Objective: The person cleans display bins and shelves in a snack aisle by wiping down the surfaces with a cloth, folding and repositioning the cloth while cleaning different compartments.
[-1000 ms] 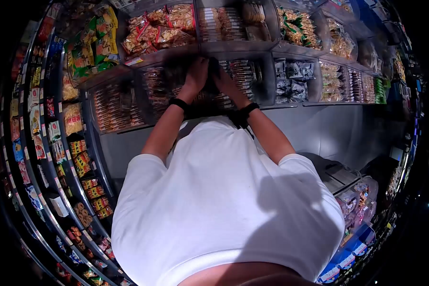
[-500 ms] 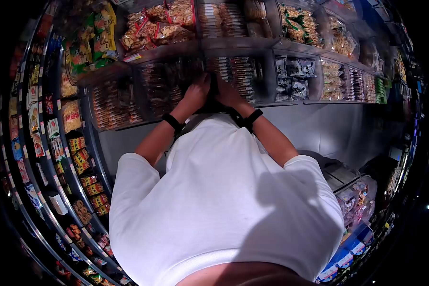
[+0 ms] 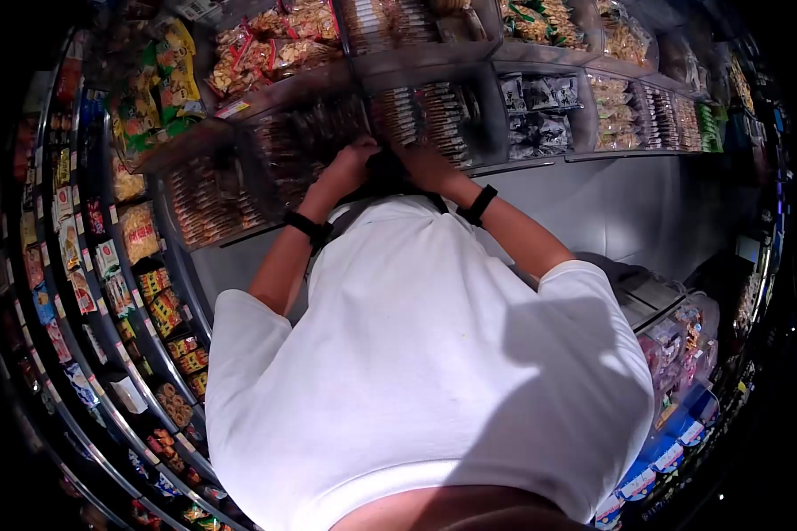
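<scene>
My left hand (image 3: pixel 347 168) and my right hand (image 3: pixel 431 168) are close together at the front of the lower bins. Between them is a dark, shapeless item (image 3: pixel 384 168), too dim to name. The fingers of my left hand are curled against it, thumb uppermost. My right hand is bent in toward the same item, its fingertips lost in shadow. Just beyond the hands stand rows of wrapped snack packets (image 3: pixel 397 119) in a clear bin. Darker packets (image 3: pixel 279 159) fill the bin beyond my left hand.
An upper row of bins holds red-edged snack bags (image 3: pixel 279 44) and green-and-yellow bags (image 3: pixel 164 84). Silver-and-black packets (image 3: pixel 540 115) lie to the right. Shelves of packaged snacks (image 3: pixel 164 305) curve down the left side. A grey panel (image 3: pixel 584 208) runs below the bins.
The view has shifted slightly, so the bins sit higher and further left in the picture. Both hands remain together around the dark item, appearing a little further left.
</scene>
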Demonstrator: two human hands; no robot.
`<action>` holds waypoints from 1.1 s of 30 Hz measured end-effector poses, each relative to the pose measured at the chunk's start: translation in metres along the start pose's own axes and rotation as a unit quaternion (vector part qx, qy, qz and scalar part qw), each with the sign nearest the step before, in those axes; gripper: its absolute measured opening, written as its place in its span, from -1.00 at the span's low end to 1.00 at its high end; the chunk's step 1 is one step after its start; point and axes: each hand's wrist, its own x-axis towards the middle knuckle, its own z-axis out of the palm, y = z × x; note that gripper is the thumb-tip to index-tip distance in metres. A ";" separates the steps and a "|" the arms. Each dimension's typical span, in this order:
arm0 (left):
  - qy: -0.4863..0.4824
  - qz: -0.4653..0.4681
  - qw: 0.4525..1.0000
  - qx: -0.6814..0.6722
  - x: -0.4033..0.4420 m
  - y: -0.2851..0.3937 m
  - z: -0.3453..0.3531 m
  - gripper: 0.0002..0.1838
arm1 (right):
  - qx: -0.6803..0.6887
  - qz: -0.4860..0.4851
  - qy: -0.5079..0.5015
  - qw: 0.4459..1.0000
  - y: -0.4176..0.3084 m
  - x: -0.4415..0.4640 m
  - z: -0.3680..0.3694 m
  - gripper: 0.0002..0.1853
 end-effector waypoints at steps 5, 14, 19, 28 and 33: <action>-0.015 0.035 0.999 0.021 -0.014 -0.001 0.017 -0.65 | 0.051 -0.006 -0.004 0.999 0.004 -0.019 0.007 -0.29; 0.125 -0.021 0.989 0.074 0.012 0.004 0.005 -0.48 | 0.116 -0.036 0.240 0.963 0.016 0.022 -0.003 -0.37; 0.136 -0.071 0.986 0.071 0.030 -0.006 0.004 -0.42 | 0.083 -0.004 0.231 0.969 0.002 0.079 -0.019 -0.33; 0.236 0.038 0.950 0.200 0.057 -0.018 0.017 -0.55 | -0.012 -0.143 0.259 0.955 0.045 0.113 -0.023 -0.50; 0.071 -0.131 0.943 0.296 0.083 0.006 0.009 -0.66 | -0.068 -0.055 0.281 0.956 0.076 0.090 -0.033 -0.49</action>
